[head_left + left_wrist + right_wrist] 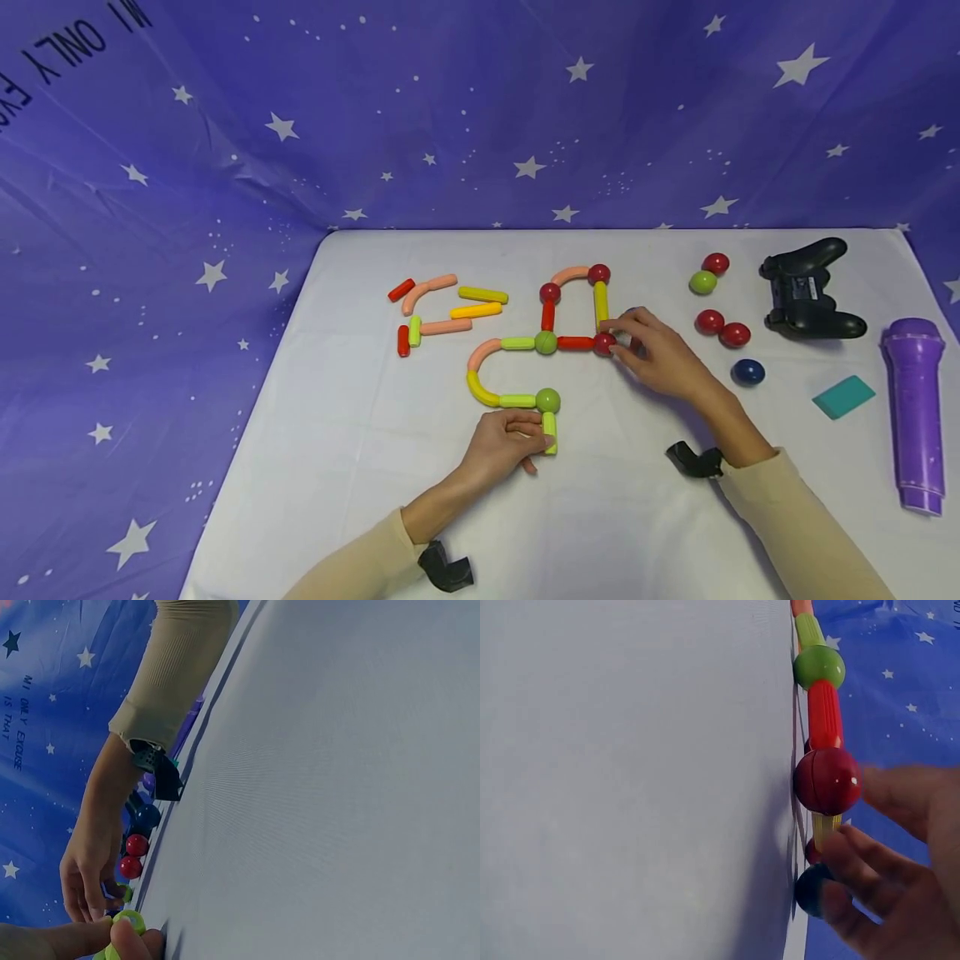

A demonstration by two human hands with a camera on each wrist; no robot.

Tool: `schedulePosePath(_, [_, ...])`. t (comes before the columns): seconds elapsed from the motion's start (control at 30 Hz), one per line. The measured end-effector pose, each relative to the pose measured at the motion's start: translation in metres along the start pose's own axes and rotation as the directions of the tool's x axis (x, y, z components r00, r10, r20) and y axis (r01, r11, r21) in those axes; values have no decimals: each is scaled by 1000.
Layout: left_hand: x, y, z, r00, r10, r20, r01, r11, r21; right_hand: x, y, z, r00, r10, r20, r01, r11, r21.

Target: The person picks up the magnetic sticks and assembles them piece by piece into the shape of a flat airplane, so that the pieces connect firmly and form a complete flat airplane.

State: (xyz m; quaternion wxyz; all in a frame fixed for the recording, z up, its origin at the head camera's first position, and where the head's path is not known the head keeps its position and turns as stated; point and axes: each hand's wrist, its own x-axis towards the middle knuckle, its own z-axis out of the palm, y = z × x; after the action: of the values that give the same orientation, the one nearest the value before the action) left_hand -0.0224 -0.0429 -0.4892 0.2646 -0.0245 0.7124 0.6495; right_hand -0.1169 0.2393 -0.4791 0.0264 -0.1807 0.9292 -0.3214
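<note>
A flat chain of colored rods and balls lies on the white table. At its near end my left hand [504, 446] pinches a light green rod [550, 429], just below a green ball [548, 401]. My right hand [663, 354] is at the right corner, with thumb and forefinger bent about a red ball [604, 344]. That ball meets a yellow rod [602, 302] and a red rod [575, 343]. In the right wrist view a dark blue ball [814, 891] sits behind my fingertips. Peach, yellow and light green rods curve from another green ball [546, 342] on the left.
Several loose rods, one of them yellow [483, 295], lie at the left. Loose balls, including a blue one [748, 372], are at the right. Farther right are a black game controller [810, 292], a teal block [843, 397] and a purple cylinder [917, 417].
</note>
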Motion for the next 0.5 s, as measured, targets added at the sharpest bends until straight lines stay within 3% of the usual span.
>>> schedulePosePath(0.2, [2,-3,-2,1000,14,24,-14,1000,5,2,7,-7,991,78,-105,-82,996,-38])
schedulePosePath(0.5, [3,-3,-4,1000,16,26,-16,1000,-18,-1,13,-14,974,204,-95,-210,976,-51])
